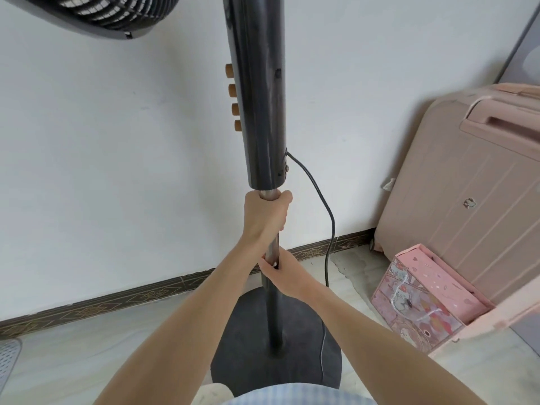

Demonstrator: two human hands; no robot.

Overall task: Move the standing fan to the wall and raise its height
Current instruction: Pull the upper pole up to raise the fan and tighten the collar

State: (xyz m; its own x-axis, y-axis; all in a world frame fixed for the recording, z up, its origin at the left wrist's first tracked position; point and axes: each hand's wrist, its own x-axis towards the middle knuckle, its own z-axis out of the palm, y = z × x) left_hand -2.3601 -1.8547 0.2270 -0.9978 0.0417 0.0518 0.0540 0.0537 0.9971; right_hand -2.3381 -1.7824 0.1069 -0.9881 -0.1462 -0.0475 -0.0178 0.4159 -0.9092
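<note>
Up close against a white wall, your left hand (267,213) is wrapped tight round the shiny chrome inner tube (273,244) of the black standing fan (257,92), fingers curled fully about the metal and thumb hooked over the far side, right under the glossy black control column. Just below it, your right hand (285,274) grips the joint where the chrome tube slides into the matte black lower pole (274,317); its fingers close round the collar there, though whether they pinch a locking piece cannot be told.

Above your left hand the column rises out of view, smooth and cylindrical, with four small round orange-brown knobs (233,105) stacked down its left edge. Up and to the left of that hand hangs the rim of the fan's dark slatted grille (96,16). A thin black power cord (327,223) leaves the column's lower end just right of your left hand, loops down past your right wrist and trails over the base. Beneath both hands sits the flat, round, dull black base (245,346) on pale tiled floor (87,346), close to the wall's patterned brown skirting.

Well to the right of your hands leans a ribbed pink hard-shell suitcase (467,214), with a pink printed cardboard box (423,302) at its foot.
</note>
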